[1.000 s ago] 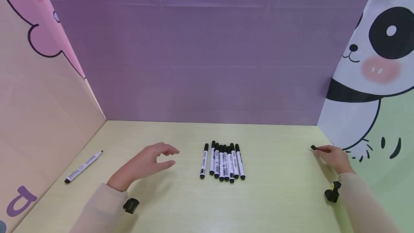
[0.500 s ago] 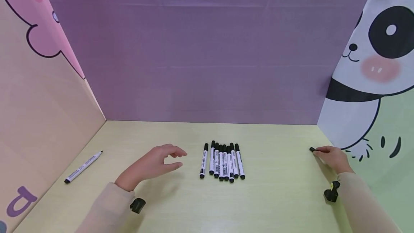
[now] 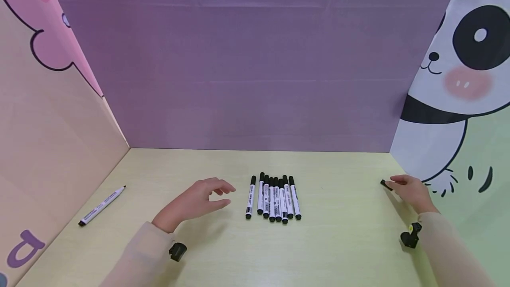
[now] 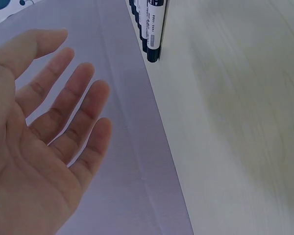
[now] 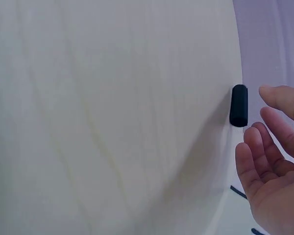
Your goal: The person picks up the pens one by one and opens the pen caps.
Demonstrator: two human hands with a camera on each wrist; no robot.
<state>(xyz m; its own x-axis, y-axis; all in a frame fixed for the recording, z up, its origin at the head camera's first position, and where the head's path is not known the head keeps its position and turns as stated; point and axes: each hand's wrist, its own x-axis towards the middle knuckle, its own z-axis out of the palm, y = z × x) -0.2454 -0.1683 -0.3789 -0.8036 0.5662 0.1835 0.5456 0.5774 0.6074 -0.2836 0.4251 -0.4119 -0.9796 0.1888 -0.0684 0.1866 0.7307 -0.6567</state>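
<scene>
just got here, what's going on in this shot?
Someone is handling markers at a table. Their right hand is right by a loose black cap, fingers not closed on it. The left hand is open, just left of a row of capped markers, holding nothing. One uncapped marker lies off to the left.

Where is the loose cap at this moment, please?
In the head view, the cap is on the right side of the table, just left of the right hand, which does not grip it.
</scene>
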